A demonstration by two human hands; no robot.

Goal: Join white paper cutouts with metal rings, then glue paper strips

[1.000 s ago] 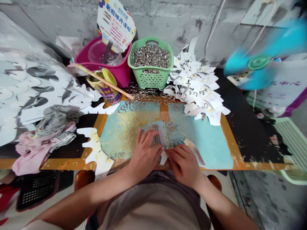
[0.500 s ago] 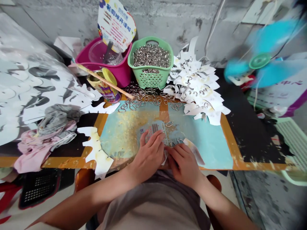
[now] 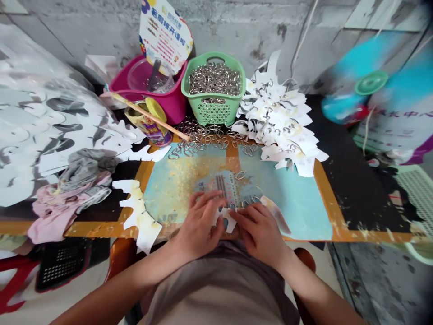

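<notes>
A white cut-out piece [image 3: 231, 222] with a notched edge lies at the table's front edge, mostly covered by my hands. Several oval metal rings sit along its upper side. My left hand [image 3: 202, 221] rests over its left end, thumb and fingers spread apart. Fingers of my right hand [image 3: 259, 228] are closed together on the piece's right part, near the rings. One loose metal ring [image 3: 240, 175] lies on the mat just beyond. To the left, another white cut-out [image 3: 138, 216] with yellowish glue-like smears hangs slightly over the table edge.
A green basket [image 3: 216, 110] full of metal rings and a magenta basket [image 3: 176, 106] stand at the back. A stick lies across an open can [image 3: 154, 131]. Ringed white pieces [image 3: 287, 126] are heaped right, near a spinning blue fan [image 3: 372, 83]. Crumpled cloth [image 3: 74, 180] lies left.
My left hand has drawn back a little to the left and its fingers have spread, showing more of the white piece. My right hand has stayed nearly in place.
</notes>
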